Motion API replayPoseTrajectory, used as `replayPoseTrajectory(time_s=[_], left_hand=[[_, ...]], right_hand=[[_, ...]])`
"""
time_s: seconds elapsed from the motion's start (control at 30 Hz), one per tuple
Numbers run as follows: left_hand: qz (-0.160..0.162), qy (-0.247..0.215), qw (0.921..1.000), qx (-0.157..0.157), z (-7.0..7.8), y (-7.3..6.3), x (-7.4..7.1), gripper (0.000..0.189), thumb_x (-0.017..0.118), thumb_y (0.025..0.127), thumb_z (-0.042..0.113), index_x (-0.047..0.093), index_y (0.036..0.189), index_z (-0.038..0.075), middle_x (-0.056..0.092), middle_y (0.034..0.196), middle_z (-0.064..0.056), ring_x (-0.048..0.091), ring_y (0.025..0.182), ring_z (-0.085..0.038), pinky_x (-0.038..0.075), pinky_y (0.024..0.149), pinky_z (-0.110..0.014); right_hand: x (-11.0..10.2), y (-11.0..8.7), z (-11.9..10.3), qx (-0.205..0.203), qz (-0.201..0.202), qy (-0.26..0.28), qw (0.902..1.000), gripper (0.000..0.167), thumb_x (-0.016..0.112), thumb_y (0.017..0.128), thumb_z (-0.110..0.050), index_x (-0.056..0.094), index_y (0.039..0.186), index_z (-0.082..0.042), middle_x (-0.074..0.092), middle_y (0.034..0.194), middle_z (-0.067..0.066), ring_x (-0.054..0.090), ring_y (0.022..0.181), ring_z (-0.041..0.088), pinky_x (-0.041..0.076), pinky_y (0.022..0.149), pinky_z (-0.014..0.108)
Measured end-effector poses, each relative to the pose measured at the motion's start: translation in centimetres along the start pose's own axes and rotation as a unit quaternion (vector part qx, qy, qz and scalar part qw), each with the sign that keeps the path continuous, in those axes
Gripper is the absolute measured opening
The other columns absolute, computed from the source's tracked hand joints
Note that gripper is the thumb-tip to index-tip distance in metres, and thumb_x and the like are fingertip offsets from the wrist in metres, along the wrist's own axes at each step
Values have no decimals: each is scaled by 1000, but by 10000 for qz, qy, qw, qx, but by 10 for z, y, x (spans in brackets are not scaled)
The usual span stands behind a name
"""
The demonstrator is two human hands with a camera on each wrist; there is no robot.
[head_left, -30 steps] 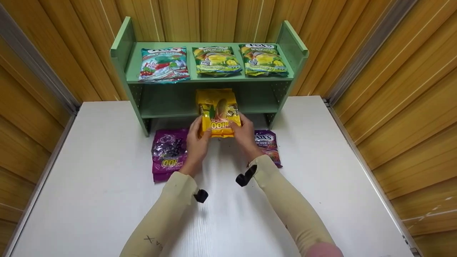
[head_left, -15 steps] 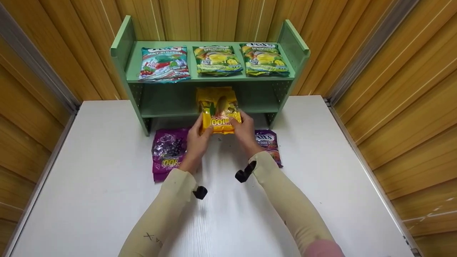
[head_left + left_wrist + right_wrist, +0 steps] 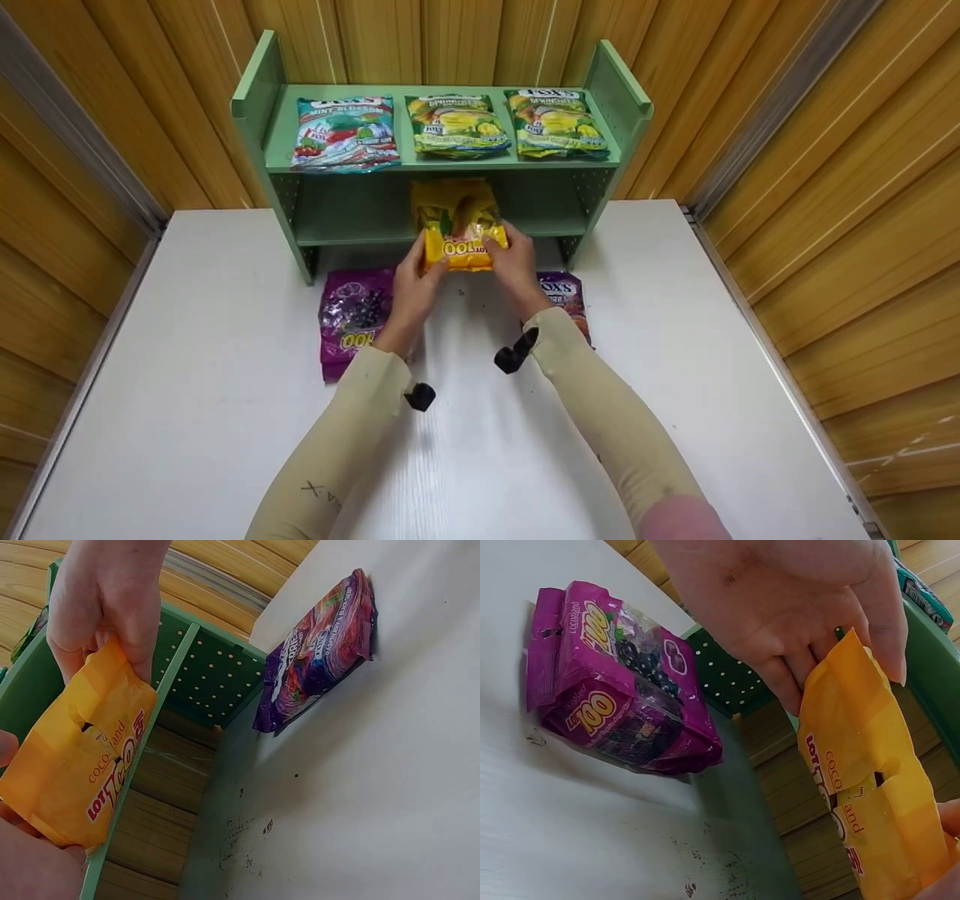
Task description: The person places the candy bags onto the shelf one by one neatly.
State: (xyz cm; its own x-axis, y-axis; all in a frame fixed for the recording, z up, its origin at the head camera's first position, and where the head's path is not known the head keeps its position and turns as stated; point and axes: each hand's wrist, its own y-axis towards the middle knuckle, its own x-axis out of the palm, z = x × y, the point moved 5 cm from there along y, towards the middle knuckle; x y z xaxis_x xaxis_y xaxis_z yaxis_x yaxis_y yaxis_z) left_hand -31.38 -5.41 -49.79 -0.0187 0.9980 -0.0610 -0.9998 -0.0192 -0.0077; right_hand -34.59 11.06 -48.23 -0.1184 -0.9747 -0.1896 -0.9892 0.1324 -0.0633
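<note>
A yellow candy bag (image 3: 466, 217) marked "100" is held between both hands, its far end inside the lower compartment of the green shelf (image 3: 337, 215). My left hand (image 3: 412, 296) grips the bag's near left corner, thumb on top. On the near right corner my right hand (image 3: 516, 270) does the same. In the left wrist view the bag's yellow end (image 3: 82, 750) is close to the lower board's front edge. A purple grape candy bag (image 3: 630, 682) lies on the table beside the left forearm. Partly behind the right wrist lies a purple Fox's candy bag (image 3: 319, 652).
Along the shelf's upper board lie a teal Mint Blossom bag (image 3: 346, 135) and two green-yellow bags, one in the middle (image 3: 457, 126) and one at the right (image 3: 556, 124). Wood-look walls enclose the white table (image 3: 202, 390) at the back and sides.
Both hands have moved forward, away from the body, carrying the yellow candy bag deeper into the lower compartment. The other bags stay in place.
</note>
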Motion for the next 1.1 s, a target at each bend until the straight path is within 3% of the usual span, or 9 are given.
replayPoseTrajectory(time_s=[0.5,0.83,1.1], left_hand=[[-187,48,9998,-95,5,9,1,60,48,102,22,20,155,24,24,161,3,24,148,-15,23,122,-32],[-157,61,9998,122,6,12,0,60,47,102,14,20,155,18,25,161,-3,26,147,-18,22,122,-33],[-190,114,9995,204,4,14,0,60,46,102,12,19,155,17,26,160,-5,27,147,-19,24,121,-34]], right_hand=[[-2,7,-6,62,-173,-19,9998,49,50,101,-23,38,148,-12,58,129,7,57,110,18,50,101,31],[1,12,-4,-50,-108,-207,9997,52,50,101,-24,35,150,-10,53,140,9,54,123,20,45,108,33],[3,15,-2,-93,-93,-265,9996,52,50,101,-24,35,150,-10,52,141,8,55,121,17,46,107,33]])
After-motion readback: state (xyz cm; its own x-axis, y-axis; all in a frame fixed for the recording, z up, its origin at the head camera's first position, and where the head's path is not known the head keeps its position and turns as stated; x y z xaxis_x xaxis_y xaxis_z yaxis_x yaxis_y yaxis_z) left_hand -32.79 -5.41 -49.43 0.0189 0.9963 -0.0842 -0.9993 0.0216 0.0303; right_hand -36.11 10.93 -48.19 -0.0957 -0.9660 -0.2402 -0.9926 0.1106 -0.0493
